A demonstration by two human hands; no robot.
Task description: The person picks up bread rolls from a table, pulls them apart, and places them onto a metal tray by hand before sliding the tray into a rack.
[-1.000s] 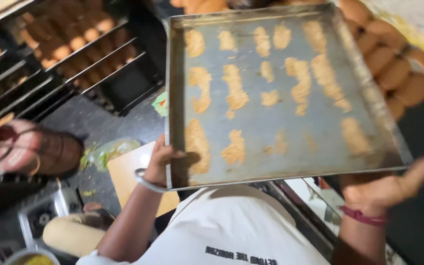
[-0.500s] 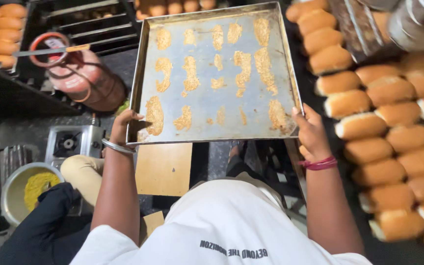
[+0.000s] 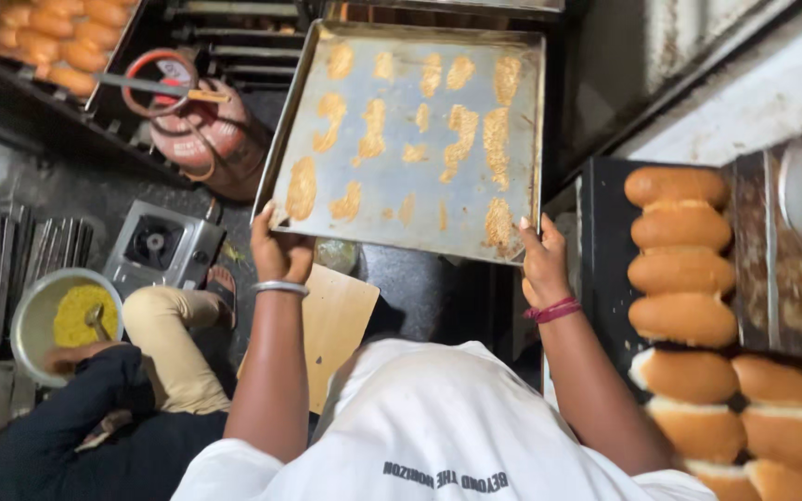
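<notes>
Head view: left hand (image 3: 278, 249) and right hand (image 3: 542, 264) each clamp the emptied baking tray's (image 3: 401, 102) near edge, held out above the floor; setting it down looks next.

Both bare arms reach forward and up from the white-sleeved shoulders, roughly parallel and nearly straight. The left hand (image 3: 280, 249) is closed in a grip, thumb on top and fingers curled beneath, with a silver bangle on its wrist. The right hand (image 3: 544, 263) is likewise clamped, fingers wrapped upward, a red band circling its wrist.
</notes>
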